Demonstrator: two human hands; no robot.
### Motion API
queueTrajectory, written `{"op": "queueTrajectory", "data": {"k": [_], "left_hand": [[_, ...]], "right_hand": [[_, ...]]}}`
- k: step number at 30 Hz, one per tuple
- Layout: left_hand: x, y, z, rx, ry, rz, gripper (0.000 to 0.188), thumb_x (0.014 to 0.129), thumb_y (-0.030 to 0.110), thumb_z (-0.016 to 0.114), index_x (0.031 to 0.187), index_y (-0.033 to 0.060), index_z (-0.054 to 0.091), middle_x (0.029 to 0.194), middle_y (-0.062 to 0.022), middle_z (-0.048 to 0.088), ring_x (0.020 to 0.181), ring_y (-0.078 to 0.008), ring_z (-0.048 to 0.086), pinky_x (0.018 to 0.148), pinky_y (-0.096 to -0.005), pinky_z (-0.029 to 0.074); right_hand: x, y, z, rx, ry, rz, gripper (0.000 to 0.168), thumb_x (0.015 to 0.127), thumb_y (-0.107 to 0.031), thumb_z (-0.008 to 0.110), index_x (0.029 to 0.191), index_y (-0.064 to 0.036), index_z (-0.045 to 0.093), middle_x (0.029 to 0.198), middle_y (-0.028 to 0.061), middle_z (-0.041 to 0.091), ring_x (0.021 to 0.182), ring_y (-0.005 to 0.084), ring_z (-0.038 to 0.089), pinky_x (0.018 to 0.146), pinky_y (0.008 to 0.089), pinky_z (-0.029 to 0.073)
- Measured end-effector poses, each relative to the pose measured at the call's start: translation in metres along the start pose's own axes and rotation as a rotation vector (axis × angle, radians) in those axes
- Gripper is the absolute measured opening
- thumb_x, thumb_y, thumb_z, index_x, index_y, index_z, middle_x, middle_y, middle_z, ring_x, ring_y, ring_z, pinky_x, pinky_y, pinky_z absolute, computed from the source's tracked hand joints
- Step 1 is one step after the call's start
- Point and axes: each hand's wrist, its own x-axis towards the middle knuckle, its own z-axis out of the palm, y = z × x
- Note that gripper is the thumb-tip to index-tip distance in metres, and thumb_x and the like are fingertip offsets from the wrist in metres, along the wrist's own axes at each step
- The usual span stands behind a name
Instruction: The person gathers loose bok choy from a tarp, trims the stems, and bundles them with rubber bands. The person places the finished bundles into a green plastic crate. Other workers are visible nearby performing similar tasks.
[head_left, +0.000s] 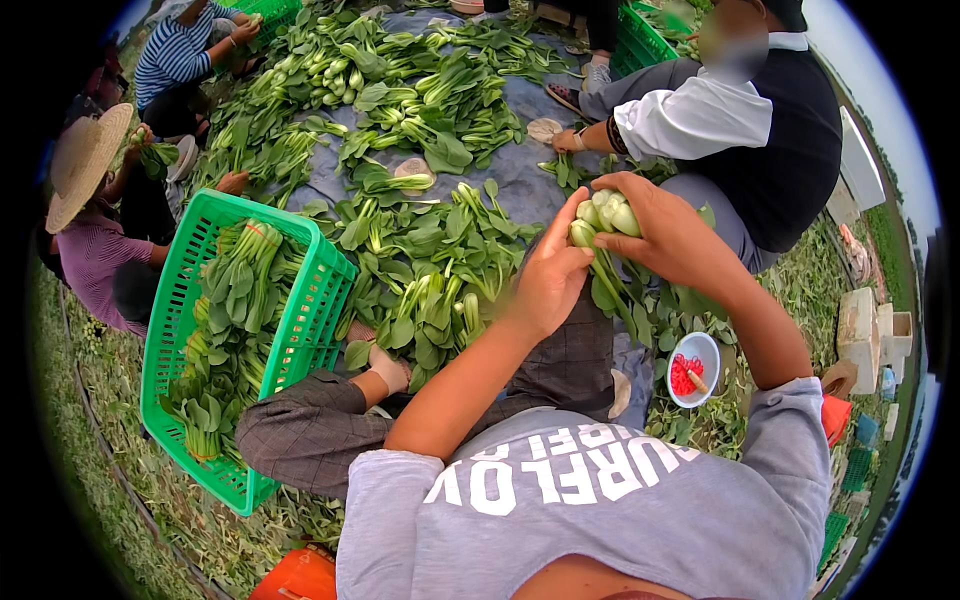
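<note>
Both my hands hold one bunch of bok choy (606, 217), its pale stem bases up and its leaves hanging down. My left hand (553, 274) grips the bunch from the left, thumb against the stems. From above and the right, my right hand (654, 229) wraps its fingers around the bases. Loose bok choy (431, 277) lies in a heap on the dark sheet before my legs. To my left, a green plastic crate (300, 322) holds bunches tied with bands. At my right sits a small pale bowl (694, 367) with red rubber bands (684, 375) and a small wooden-looking piece.
A person in a dark vest (795, 142) sits close at the right, one hand on the leaves. Two people sit at the left, one in a straw hat (88, 165). More bok choy (442, 97) covers the sheet ahead. Foam boxes (859, 337) stand far right.
</note>
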Motion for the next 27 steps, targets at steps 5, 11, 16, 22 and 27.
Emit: {"op": "queueTrajectory", "data": {"k": [5, 11, 16, 22, 27], "left_hand": [[-0.012, -0.001, -0.029, 0.616, 0.069, -0.043, 0.070, 0.089, 0.012, 0.064, 0.145, 0.0030, 0.024, 0.136, -0.0118, 0.042, 0.117, -0.0152, 0.049, 0.093, -0.0283, 0.044], [-0.008, -0.002, -0.039, 0.416, 0.144, -0.029, 0.060, 0.086, 0.007, 0.065, 0.138, -0.0006, 0.036, 0.122, -0.0104, 0.055, 0.092, -0.0105, 0.058, 0.074, -0.0234, 0.049], [0.002, -0.006, -0.045, 0.429, 0.111, -0.076, 0.059, 0.086, 0.009, 0.067, 0.137, -0.0011, 0.038, 0.118, -0.0094, 0.057, 0.088, -0.0089, 0.058, 0.072, -0.0229, 0.048], [0.008, 0.023, -0.066, 0.666, 0.123, -0.080, 0.043, 0.088, 0.017, 0.066, 0.126, 0.0018, 0.053, 0.118, -0.0081, 0.060, 0.091, -0.0091, 0.058, 0.079, -0.0226, 0.047], [-0.048, 0.078, -0.225, 1.005, 0.767, -0.040, 0.034, 0.091, 0.018, 0.056, 0.122, 0.0044, 0.055, 0.114, -0.0084, 0.063, 0.092, -0.0145, 0.059, 0.081, -0.0305, 0.048]], "right_hand": [[0.006, 0.017, 0.028, 0.321, -0.137, 0.177, 0.057, 0.077, -0.027, 0.075, 0.121, -0.003, 0.047, 0.106, 0.0212, 0.061, 0.100, 0.0375, 0.059, 0.084, 0.0417, 0.047], [0.007, 0.011, 0.035, 0.118, -0.126, 0.094, 0.071, 0.068, -0.024, 0.082, 0.125, -0.005, 0.045, 0.115, 0.0194, 0.058, 0.104, 0.0373, 0.058, 0.086, 0.0416, 0.047], [-0.007, 0.019, 0.046, 0.106, -0.005, 0.106, 0.071, 0.069, -0.021, 0.080, 0.128, -0.006, 0.043, 0.120, 0.0180, 0.056, 0.106, 0.0366, 0.058, 0.090, 0.0411, 0.046], [-0.021, 0.026, 0.061, 0.154, 0.109, 0.232, 0.066, 0.073, -0.015, 0.078, 0.129, -0.007, 0.044, 0.121, 0.0172, 0.055, 0.108, 0.0352, 0.057, 0.090, 0.0388, 0.047], [-0.040, 0.031, 0.081, 0.174, 0.337, 0.298, 0.062, 0.076, -0.010, 0.076, 0.128, -0.005, 0.044, 0.122, 0.0166, 0.055, 0.109, 0.0328, 0.057, 0.091, 0.0371, 0.047]]}}
